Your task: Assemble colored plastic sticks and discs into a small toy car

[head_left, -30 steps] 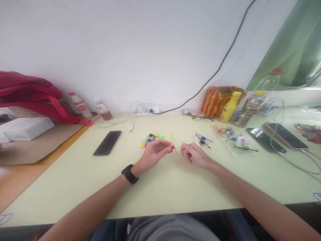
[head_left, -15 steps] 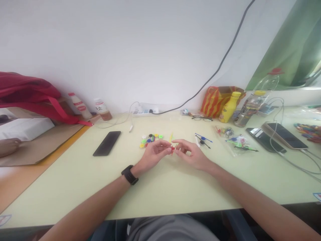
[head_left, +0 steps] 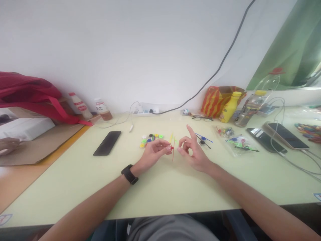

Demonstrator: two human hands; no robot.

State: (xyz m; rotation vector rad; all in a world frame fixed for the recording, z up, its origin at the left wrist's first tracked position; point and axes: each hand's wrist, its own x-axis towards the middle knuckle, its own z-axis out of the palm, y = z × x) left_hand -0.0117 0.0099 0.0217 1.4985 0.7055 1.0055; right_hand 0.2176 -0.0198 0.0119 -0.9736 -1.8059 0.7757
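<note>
My left hand (head_left: 155,153) pinches the small hub of a red arrow spinner (head_left: 173,150) between thumb and fingertips. Its thin pointer stands almost upright on the hub's right side. To the right, apart from the spinner, my right hand (head_left: 197,154) holds nothing; its index finger points up while the other fingers curl. Behind my left hand lies a cluster of coloured round plastic pieces (head_left: 161,136), with a yellow pointer (head_left: 171,137) beside it. Blue and black arrow spinners (head_left: 205,140) rest just past my right hand, partly covered by it.
A black phone (head_left: 107,143) lies to the left. On the right are plastic bags of small parts (head_left: 238,144), two more phones (head_left: 286,135) with cables, and bottles (head_left: 229,107). A power strip (head_left: 145,111) sits along the wall. Another person's hand (head_left: 8,145) is at far left.
My right hand has drawn back to the right from the red spinner and raised its index finger. The spinner's pointer now shows upright. My left hand stays put.
</note>
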